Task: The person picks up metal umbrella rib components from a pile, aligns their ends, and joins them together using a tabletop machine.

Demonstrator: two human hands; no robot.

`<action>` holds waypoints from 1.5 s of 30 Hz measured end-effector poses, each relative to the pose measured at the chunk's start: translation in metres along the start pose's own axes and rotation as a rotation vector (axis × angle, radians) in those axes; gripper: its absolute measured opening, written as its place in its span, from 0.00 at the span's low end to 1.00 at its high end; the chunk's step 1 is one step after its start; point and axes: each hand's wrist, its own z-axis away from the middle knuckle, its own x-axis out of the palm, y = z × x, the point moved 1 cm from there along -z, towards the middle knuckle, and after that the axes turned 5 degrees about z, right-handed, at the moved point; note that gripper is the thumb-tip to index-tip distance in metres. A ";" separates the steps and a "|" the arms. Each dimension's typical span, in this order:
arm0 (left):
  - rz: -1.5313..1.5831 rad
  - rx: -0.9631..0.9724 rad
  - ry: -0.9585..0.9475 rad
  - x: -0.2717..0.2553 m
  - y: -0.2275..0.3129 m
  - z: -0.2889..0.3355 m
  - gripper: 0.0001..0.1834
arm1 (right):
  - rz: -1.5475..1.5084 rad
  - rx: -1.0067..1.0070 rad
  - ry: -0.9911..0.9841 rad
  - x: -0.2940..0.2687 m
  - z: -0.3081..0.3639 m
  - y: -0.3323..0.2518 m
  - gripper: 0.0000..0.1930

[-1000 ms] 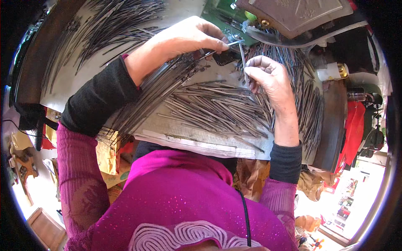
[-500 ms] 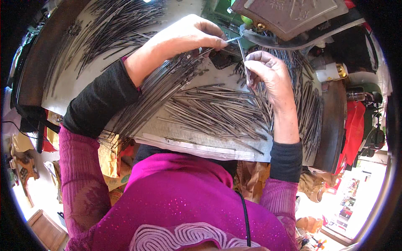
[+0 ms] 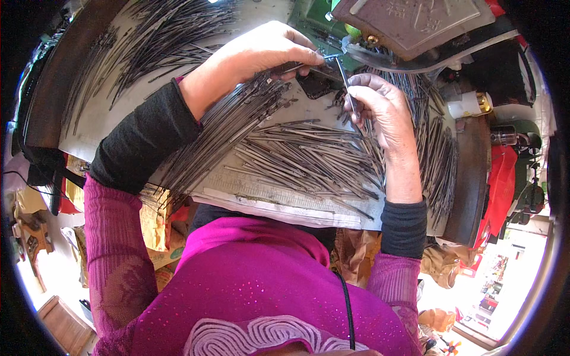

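At the far middle of the table, my left hand (image 3: pixel 278 52) pinches the end of a thin metal strip whose tip reaches right, toward the green machine. My right hand (image 3: pixel 385 105) is closed on another narrow metal strip (image 3: pixel 344 78), which slants up and left so that its top meets or nearly meets the left strip's tip; contact is hard to make out. Beneath my left forearm lies a long bundle of dark strips (image 3: pixel 222 127). Between my arms a loose pile of grey strips (image 3: pixel 303 155) with small holes at their ends spreads over the white table covering.
More dark strips (image 3: pixel 172 38) lie at the far left, and another heap (image 3: pixel 436 148) lies right of my right forearm. A green machine (image 3: pixel 309 18) with an embossed metal plate (image 3: pixel 415 26) stands at the back. A white container (image 3: pixel 466 105) sits near the dark wooden edge (image 3: pixel 466 178).
The strip at my left hand has turned from slanting upward to nearly level. The strip in my right hand has shifted slightly down and left. Both hands have barely moved.
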 end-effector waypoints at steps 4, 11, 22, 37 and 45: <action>-0.003 -0.162 0.032 0.001 0.000 0.003 0.19 | -0.122 -0.012 0.042 0.000 -0.003 0.006 0.09; 0.036 -0.260 0.163 0.041 0.004 -0.005 0.16 | -0.628 -0.161 0.289 -0.024 -0.008 0.034 0.09; -1.029 0.070 0.181 -0.016 0.004 0.035 0.11 | -0.559 -0.103 0.085 -0.014 -0.013 0.033 0.09; -1.108 -0.144 0.158 -0.057 -0.012 0.046 0.12 | -0.522 -0.105 0.109 -0.010 -0.012 0.031 0.09; -1.058 0.045 0.176 -0.056 -0.014 0.033 0.11 | -0.509 -0.105 0.075 -0.009 -0.011 0.030 0.10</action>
